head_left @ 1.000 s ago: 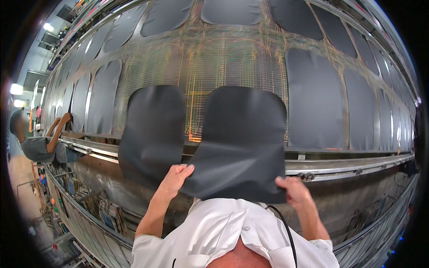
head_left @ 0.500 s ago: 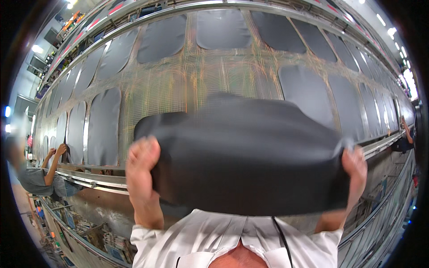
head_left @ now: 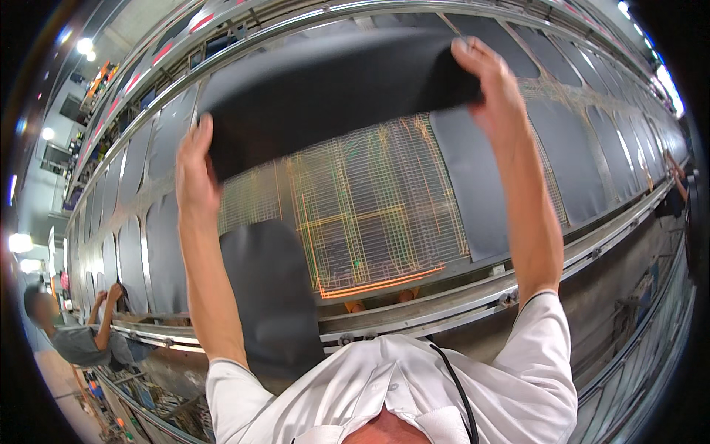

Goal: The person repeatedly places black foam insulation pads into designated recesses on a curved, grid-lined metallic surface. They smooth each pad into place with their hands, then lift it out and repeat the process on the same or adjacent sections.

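Note:
A wide black sheet, smooth and leather-like (head_left: 333, 96), is stretched between my two hands above the far part of a mesh bed (head_left: 377, 214). My left hand (head_left: 198, 166) is closed on its left edge. Higher up, my right hand (head_left: 492, 78) pinches the right corner. The sheet tilts up toward the right, and its far edge is smeared by motion. Both arms reach out over the bed. Beneath my left forearm, a second black sheet (head_left: 270, 288) lies across the near edge, its lower end against my shirt.
Rows of grey-black sheets (head_left: 473, 185) cover the bed on both sides. A metal rail (head_left: 414, 318) runs along the near edge. A person in a grey shirt (head_left: 85, 344) handles a sheet at far left. Another person (head_left: 677, 185) stands at far right.
Both hands have carried the black sheet away from my chest, out over the far side of the bed. Bare mesh and the second sheet now show beneath. My view has tilted.

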{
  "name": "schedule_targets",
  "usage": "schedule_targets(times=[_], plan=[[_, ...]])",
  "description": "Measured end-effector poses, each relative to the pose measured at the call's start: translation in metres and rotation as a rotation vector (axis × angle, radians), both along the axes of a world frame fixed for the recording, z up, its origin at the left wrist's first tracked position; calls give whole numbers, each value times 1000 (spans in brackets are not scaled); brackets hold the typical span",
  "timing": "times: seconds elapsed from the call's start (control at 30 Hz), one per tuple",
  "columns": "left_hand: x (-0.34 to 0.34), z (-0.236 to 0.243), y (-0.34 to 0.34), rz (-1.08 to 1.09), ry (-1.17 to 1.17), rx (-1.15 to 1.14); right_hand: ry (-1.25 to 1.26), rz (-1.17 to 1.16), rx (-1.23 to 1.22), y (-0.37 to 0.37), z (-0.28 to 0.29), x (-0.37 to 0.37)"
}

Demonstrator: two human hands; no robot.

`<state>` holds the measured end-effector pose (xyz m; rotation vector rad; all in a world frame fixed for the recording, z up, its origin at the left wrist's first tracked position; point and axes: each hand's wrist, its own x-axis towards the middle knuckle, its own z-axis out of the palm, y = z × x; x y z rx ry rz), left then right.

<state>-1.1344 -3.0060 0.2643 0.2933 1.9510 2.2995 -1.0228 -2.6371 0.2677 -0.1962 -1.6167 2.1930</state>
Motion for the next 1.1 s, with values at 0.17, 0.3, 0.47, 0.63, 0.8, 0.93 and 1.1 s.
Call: schedule_targets(times=[0.17,0.3,0.47,0.63,0.8,0.93,1.1], plan=[[69,-100,-23,-109,-269,-134,-362,-109,-128,-37,-127,84],[96,-216,-39,-71,-567,-317,-706,-152,-353,-59,-222,128],[118,-264,-56,-80,-757,-381,-769,-229,-136,-77,-273,152],[129,-262,-58,-81,-819,-382,-774,-317,32,-72,-275,158],[135,-256,-57,-46,-824,-478,-770,-305,53,-75,-280,169],[141,-253,-54,-5,-823,-511,-827,-309,196,-78,-268,172],[147,-250,-52,-20,-829,-520,-848,-325,263,-77,-267,175]])
